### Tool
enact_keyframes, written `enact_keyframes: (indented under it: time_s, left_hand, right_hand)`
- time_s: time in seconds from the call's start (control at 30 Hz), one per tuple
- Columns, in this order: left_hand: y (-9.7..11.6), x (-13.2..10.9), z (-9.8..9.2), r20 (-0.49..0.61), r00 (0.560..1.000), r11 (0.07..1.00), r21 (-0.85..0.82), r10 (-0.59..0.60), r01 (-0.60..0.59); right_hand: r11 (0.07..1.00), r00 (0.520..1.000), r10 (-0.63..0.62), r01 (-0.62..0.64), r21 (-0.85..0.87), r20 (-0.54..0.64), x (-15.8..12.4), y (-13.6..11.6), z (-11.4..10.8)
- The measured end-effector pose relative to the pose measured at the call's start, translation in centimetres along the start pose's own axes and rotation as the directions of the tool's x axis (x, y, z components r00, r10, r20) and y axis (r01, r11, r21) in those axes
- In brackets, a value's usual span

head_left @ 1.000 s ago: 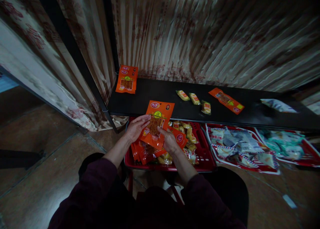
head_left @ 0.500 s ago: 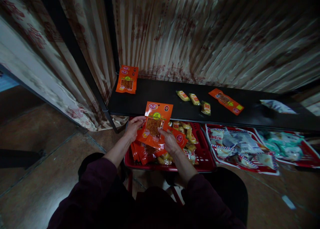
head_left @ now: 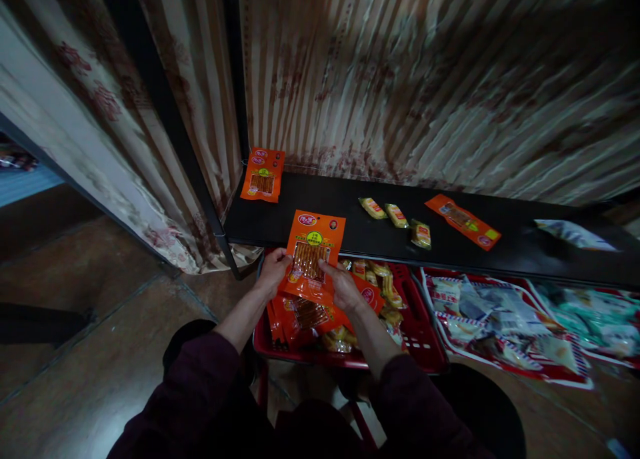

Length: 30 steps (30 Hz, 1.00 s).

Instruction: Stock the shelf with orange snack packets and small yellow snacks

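Observation:
Between my hands I hold an orange snack packet [head_left: 311,255] with a clear window showing brown sticks. My left hand [head_left: 275,272] grips its left edge, thumb on the front. My right hand [head_left: 340,284] pinches the right side, thumb over the window. Below lies a red basket [head_left: 420,325] with more orange packets [head_left: 305,314] and small yellow-wrapped snacks [head_left: 385,282]. On the black shelf [head_left: 320,195] just beyond, similar orange packets [head_left: 263,175] overlap at the left end.
Three small yellow packs [head_left: 397,215] lie mid-shelf, then a narrow orange packet [head_left: 465,221] and a white-blue packet [head_left: 573,234]. Farther right stand a basket of white packets [head_left: 505,315] and one of green packets [head_left: 595,309]. A black post [head_left: 165,105] and curtain [head_left: 310,79] border the shelf.
My left hand has shifted from the packet's upper left edge lower down, its thumb now on the front. The view has tilted slightly, so the shelf and baskets appear lower and farther right.

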<state>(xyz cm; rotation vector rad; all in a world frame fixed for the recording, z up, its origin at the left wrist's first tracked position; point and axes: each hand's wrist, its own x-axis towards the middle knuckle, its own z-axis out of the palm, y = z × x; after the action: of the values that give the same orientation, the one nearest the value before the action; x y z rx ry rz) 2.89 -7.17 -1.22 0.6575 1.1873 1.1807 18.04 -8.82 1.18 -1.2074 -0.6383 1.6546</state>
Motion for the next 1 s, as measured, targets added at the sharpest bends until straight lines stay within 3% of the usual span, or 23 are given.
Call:
enact_keyframes:
  time_s: [0.27,0.77,1.0]
  left_hand:
    - [1.2,1.4,-0.3,-0.089,0.993,0.994,0.079,0.079,-0.072]
    - [2.3,4.8,-1.6,-0.181,0.965,0.982,0.04,0.191,-0.187]
    - [3.3,5.7,-2.1,-0.215,0.963,0.987,0.026,0.162,-0.16]
  right_hand:
    - [0.999,0.998,-0.032,0.033,-0.024,0.046,1.8,0.1,0.7]
    - [0.997,0.972,-0.081,0.081,0.007,0.222,3.0,0.0,2.5]
    - [0.996,0.968,-0.08,0.086,-0.015,0.236,3.7,0.2,3.1]
